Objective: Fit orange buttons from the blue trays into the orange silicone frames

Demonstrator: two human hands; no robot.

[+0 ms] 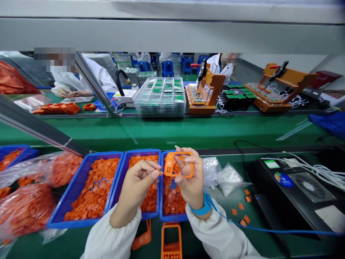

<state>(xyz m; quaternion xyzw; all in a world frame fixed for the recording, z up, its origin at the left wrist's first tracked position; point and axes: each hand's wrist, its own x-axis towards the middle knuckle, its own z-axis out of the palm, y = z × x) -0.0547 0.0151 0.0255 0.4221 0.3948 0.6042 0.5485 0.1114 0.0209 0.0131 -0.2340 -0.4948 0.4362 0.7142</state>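
My right hand (190,178) grips an orange plastic frame (178,164), held upright above the blue trays. My left hand (140,180) is pinched on a small orange piece (161,173) that touches the frame's left edge. Below the hands stand three blue trays (81,187) filled with several small orange parts. A blue wrist strap (201,208) sits on my right wrist, its cord running off to the right. Another orange frame (171,240) lies on the green mat near my sleeves.
Clear bags of orange parts (29,194) lie at the left. A black device (291,187) with white cables sits at the right, loose orange bits (241,210) and plastic bags (223,176) beside it. Across the green belt (188,131) are orange fixtures, stacked trays and other people.
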